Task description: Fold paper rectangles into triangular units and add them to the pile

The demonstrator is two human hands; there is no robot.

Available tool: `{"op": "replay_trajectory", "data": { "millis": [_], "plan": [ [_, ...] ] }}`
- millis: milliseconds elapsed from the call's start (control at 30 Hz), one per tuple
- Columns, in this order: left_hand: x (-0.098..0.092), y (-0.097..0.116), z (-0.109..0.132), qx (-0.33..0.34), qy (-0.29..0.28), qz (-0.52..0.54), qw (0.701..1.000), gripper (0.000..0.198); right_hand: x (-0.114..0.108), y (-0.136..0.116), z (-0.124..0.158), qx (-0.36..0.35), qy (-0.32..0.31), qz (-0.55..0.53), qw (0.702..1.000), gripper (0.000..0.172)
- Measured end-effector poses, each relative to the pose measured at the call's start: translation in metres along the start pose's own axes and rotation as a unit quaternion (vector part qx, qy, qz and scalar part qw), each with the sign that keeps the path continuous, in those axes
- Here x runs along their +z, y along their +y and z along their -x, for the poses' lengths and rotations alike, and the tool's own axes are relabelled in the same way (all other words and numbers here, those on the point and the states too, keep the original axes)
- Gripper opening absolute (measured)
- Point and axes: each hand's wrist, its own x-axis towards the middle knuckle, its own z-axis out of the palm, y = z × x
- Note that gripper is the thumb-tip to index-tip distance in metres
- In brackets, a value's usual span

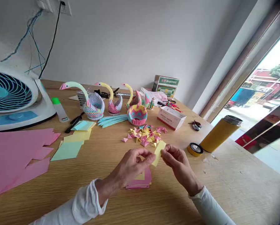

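Note:
A narrow yellow paper strip (159, 153) is held up between my hands, above the wooden table. My right hand (178, 164) pinches its right edge between thumb and fingers. My left hand (136, 164) has thumb and forefinger closed at the strip's left edge. Beneath my left hand lies a stack of pink paper pieces (141, 185) with yellow on top, partly hidden by the hand. Just beyond the strip, a loose pile of small folded paper triangles (145, 135) in pink, yellow and blue is spread out.
Folded-paper swans (94, 106) and a round paper basket (137, 115) stand behind the pile. A sticky note box (171, 117), a yellow bottle (221, 133) and its lid (195, 149) are to the right. Pink sheets (15, 156), green paper (68, 150) and a fan (15, 97) occupy the left.

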Motion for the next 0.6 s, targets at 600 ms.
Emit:
{"op": "replay_trajectory", "data": {
  "millis": [600],
  "plan": [
    [0.008, -0.017, -0.006, 0.013, 0.042, 0.087, 0.995, 0.026, 0.011, -0.001, 0.003, 0.028, -0.051, -0.004, 0.998, 0.022]
  ]
}}
